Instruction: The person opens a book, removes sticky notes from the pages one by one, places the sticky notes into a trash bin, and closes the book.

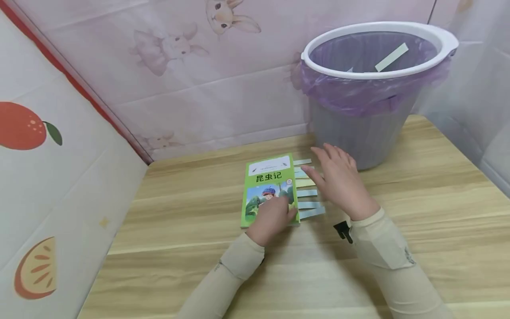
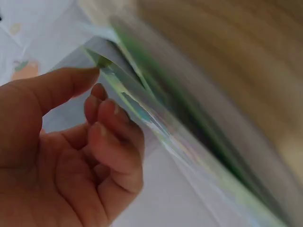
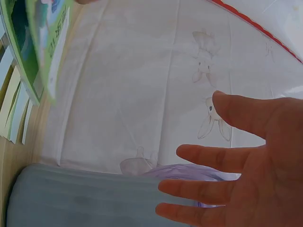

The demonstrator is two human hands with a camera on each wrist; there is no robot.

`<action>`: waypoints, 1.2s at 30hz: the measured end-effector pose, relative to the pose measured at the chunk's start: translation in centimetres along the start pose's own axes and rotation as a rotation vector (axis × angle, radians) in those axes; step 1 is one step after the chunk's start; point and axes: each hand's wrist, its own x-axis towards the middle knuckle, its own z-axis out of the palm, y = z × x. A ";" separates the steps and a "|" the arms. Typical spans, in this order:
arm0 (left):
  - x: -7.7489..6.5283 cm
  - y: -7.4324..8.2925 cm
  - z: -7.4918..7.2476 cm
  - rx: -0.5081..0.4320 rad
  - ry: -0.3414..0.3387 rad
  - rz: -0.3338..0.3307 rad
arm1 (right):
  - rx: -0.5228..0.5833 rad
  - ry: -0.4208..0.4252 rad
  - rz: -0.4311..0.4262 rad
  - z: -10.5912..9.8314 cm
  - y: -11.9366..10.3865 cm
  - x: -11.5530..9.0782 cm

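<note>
A green children's book (image 1: 268, 177) lies on the wooden table, with a cartoon figure and Chinese characters on its front cover. Several pale blue, green and yellow paper strips (image 1: 307, 193) stick out from its right side. Over the lower part of the book, my left hand (image 1: 272, 218) has its thumb at the edge of the front cover (image 2: 156, 125), fingers curled. A gap shows between this cover and the pages in the left wrist view. My right hand (image 1: 342, 184) is held over the table just right of the strips, fingers spread and holding nothing.
Behind my right hand stands a grey bin (image 1: 354, 128) with a white rim and a purple bag. A pale strip of paper (image 1: 392, 57) shows inside it. Printed wall sheets (image 1: 223, 97) border the back and left of the wooden table (image 1: 179, 212).
</note>
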 end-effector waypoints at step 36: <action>-3.6 -1.2 -6.2 -0.199 0.120 -0.122 | 0.298 -0.344 -0.042 6.2 -2.6 0.7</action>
